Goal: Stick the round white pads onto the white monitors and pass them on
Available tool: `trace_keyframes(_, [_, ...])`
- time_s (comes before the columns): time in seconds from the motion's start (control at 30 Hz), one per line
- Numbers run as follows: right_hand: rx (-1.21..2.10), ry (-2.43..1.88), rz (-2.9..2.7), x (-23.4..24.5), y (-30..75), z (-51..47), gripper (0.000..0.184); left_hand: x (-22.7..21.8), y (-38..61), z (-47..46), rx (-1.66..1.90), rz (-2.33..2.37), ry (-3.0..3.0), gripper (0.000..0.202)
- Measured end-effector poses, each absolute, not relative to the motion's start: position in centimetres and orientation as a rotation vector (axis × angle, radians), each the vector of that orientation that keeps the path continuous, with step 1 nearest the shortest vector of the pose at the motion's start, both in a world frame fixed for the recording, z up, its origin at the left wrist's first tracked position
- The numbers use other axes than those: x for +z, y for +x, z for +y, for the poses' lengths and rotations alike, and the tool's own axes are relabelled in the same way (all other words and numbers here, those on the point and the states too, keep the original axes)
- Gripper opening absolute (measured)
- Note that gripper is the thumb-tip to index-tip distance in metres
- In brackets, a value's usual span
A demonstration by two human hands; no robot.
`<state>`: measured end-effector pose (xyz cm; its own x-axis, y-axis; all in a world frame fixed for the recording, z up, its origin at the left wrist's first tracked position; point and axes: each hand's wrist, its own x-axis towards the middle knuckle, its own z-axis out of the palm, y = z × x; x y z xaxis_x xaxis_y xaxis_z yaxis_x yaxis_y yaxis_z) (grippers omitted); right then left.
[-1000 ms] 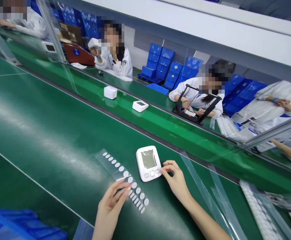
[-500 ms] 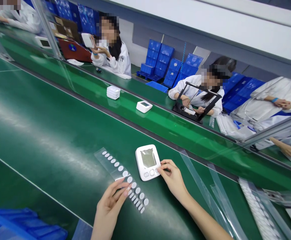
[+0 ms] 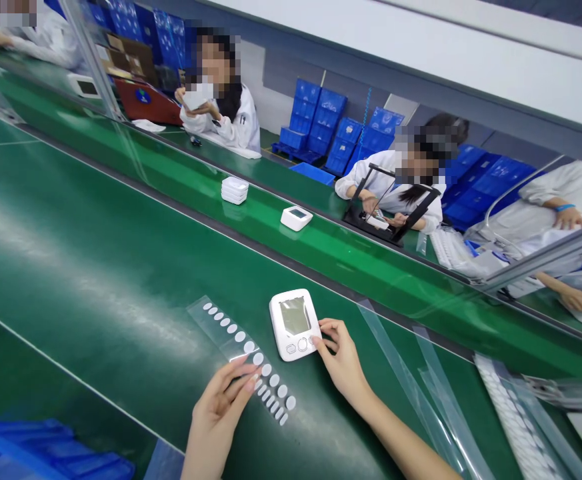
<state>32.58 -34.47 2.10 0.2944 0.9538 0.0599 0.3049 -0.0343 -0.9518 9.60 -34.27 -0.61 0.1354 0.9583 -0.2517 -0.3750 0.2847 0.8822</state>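
A white blood pressure monitor [image 3: 295,325] with a grey screen and buttons along its lower edge sits on the green worktop. My right hand [image 3: 341,357] grips its lower right side, thumb on the front by a button and fingers along the edge. Left of the monitor is a clear strip of white stickers [image 3: 240,337], round ones in a long row and small oblong ones beside them. My left hand [image 3: 221,407] pinches the strip near its middle, thumb and fingers closed; the fingertips cover part of it, and whether a loose sticker is between them is unclear.
Clear plastic strips [image 3: 411,387] and a stack of sticker sheets [image 3: 515,420] lie at the right. Beyond the worktop edge runs a green conveyor belt [image 3: 181,187] carrying another monitor [image 3: 297,218] and stacked white parts [image 3: 235,190]. Co-workers sit opposite. A blue bin [image 3: 45,453] stands lower left.
The monitor and the stacked white parts on the belt have shifted right. A co-worker opposite has tilted and lowered a white device. My hands have hardly moved.
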Motion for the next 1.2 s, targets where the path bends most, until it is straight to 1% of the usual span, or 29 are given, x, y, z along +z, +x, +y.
trace_keyframes(0.33, [0.922, -1.472, -1.085, 1.2, 33.5, -34.0, 0.032, 0.1, 10.0, -34.3, 1.159, 1.001, 0.769, 0.048])
trace_keyframes(0.5, [0.917, -1.477, -1.063, 0.7, 33.8, -33.6, 0.040, 0.8, 10.7, -34.7, 1.225, 1.058, 0.771, 0.047])
trace_keyframes(0.57, [0.860, -1.534, -1.150, 0.7, 33.6, -33.8, 0.042, 0.7, 10.7, -34.5, 1.177, 1.046, 0.807, 0.043])
trace_keyframes(0.67, [0.771, -1.625, -1.325, 1.0, 33.1, -34.2, 0.037, 0.1, 10.6, -34.0, 1.042, 0.986, 0.895, 0.039])
trace_keyframes(0.77, [0.785, -1.608, -1.335, 1.5, 32.1, -34.5, 0.037, -0.8, 10.7, -33.4, 0.936, 0.923, 0.972, 0.038])
trace_keyframes(0.83, [0.873, -1.537, -1.290, 2.0, 31.2, -34.4, 0.042, -1.1, 11.0, -33.3, 0.903, 0.891, 0.999, 0.039])
trace_keyframes(0.9, [1.058, -1.478, -1.222, 2.8, 30.8, -33.6, 0.051, -1.0, 11.1, -33.4, 0.911, 0.880, 0.999, 0.040])
trace_keyframes(0.97, [1.197, -1.513, -1.118, 3.7, 31.2, -31.9, 0.059, -0.6, 11.2, -33.6, 0.949, 0.894, 0.969, 0.041])
trace_keyframes(1.0, [1.198, -1.576, -1.058, 4.2, 31.9, -30.7, 0.060, -0.4, 11.2, -33.7, 0.973, 0.909, 0.950, 0.042])
trace_keyframes(1.13, [0.911, -1.722, -0.968, 6.3, 37.1, -25.0, 0.049, 0.2, 11.3, -34.2, 1.054, 0.968, 0.890, 0.049])
trace_keyframes(1.2, [0.704, -1.795, -0.943, 7.3, 40.2, -22.3, 0.050, 0.4, 11.5, -34.2, 1.071, 0.975, 0.877, 0.050])
